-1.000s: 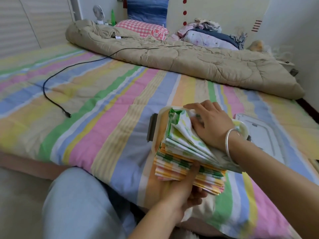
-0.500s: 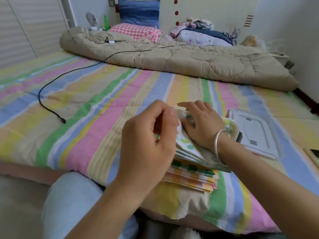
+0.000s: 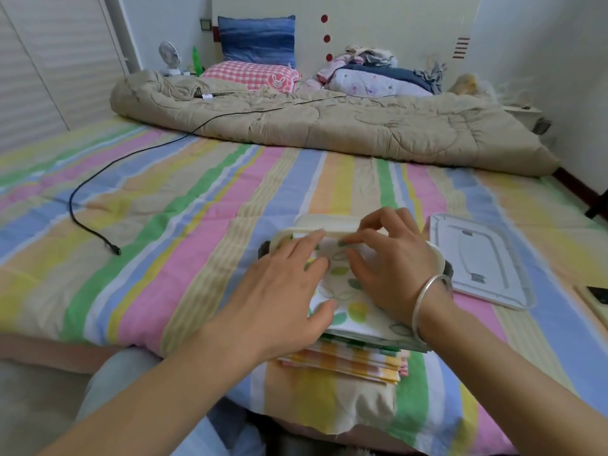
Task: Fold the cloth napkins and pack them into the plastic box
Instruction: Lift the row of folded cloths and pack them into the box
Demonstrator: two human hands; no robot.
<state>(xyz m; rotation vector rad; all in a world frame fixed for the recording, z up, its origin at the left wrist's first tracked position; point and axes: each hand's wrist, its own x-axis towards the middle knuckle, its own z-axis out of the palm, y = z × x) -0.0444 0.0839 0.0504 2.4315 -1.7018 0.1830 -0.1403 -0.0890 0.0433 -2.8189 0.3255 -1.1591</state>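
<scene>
Pressing flat on the top napkin (image 3: 342, 291), the left hand (image 3: 283, 284) has its grip spread; the right hand (image 3: 391, 268) pinches that napkin's far edge. The napkin stack (image 3: 345, 360) rests over the plastic box (image 3: 322, 222) on the bed (image 3: 197, 209), with the lid (image 3: 477, 258) just beside it.

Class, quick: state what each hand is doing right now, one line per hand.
Left hand: open, pressing flat on the napkin stack.
Right hand: closed, fingertips pinching the top napkin at its far edge.
</scene>
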